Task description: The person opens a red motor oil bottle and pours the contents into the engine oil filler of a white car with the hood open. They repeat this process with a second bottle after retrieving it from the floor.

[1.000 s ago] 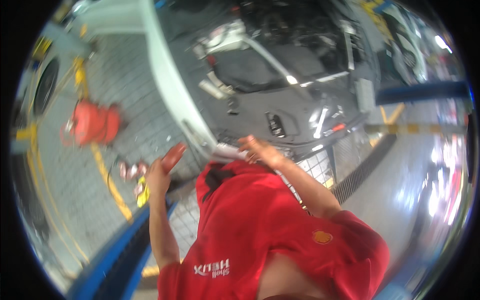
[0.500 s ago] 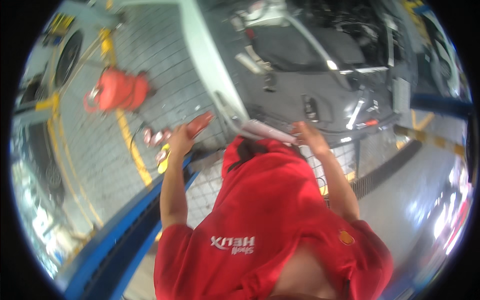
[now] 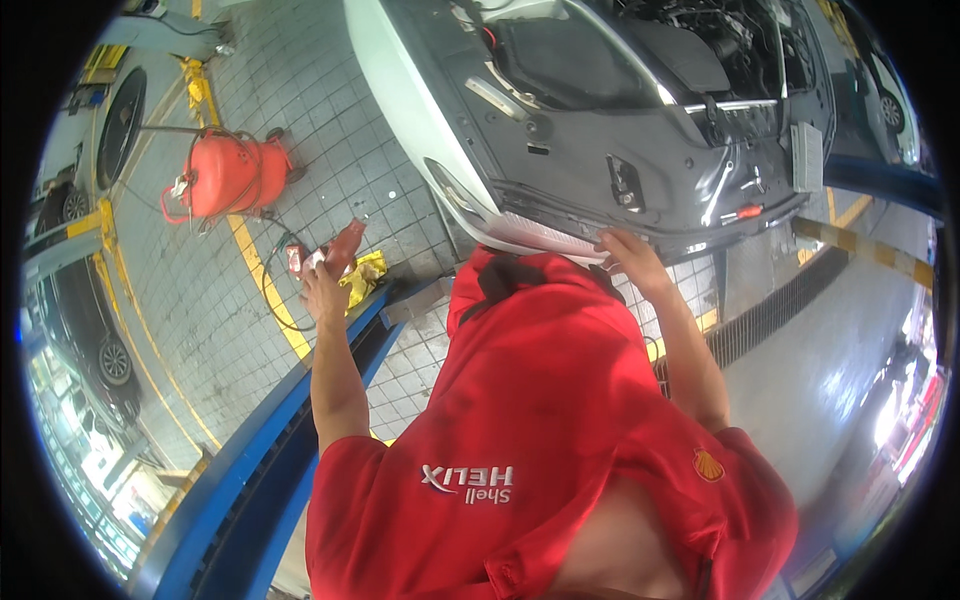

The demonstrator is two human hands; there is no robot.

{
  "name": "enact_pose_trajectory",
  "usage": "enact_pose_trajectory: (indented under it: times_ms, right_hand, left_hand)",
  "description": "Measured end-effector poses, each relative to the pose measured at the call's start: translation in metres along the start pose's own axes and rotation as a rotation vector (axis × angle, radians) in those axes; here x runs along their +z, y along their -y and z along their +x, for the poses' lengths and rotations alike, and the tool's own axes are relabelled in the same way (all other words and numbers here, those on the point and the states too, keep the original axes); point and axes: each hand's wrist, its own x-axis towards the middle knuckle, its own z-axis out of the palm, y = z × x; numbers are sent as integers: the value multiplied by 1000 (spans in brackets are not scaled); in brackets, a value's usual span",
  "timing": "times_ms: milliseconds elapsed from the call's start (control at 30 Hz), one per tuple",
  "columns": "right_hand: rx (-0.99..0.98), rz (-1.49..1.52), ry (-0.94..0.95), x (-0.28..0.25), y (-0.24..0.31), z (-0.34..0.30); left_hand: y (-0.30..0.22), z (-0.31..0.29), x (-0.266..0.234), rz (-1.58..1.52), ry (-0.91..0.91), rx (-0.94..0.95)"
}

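My left hand (image 3: 324, 290) is closed round a red bottle (image 3: 345, 248) with a narrow tip, held tilted out to the left of the car. Just beyond that hand are a small red-and-white item (image 3: 296, 258) and a yellow package (image 3: 367, 275), partly hidden. My right hand (image 3: 632, 262) has its fingers stretched out, the tips at the near edge of the car, beside its pale ribbed light strip (image 3: 548, 238). The car's dark panel (image 3: 570, 175) lies ahead of me, and nothing shows in the right hand.
A wrench (image 3: 717, 195) and a red-handled tool (image 3: 743, 213) lie on the dark panel. A red wheeled tank (image 3: 237, 175) with a hose stands on the tiled floor. Blue lift beam (image 3: 240, 470) at lower left; yellow-black bar (image 3: 870, 262) at right; floor grating (image 3: 770, 325) below.
My left hand has swung left with the red bottle, away from the car. The right hand has shifted slightly, staying by the car's edge. The view has sharpened.
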Motion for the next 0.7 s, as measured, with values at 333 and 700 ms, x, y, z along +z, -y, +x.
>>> enact_pose_trajectory:
  times_ms: [333, 700]
  right_hand:
    - [51, -509, 87, -19, -65, -16]
    - [65, -437, 48, -44, -108, -31]
  left_hand:
    - [-68, 1, 124, -363, 508, 490]
    - [-137, -26, 67, -460, 678, 700]
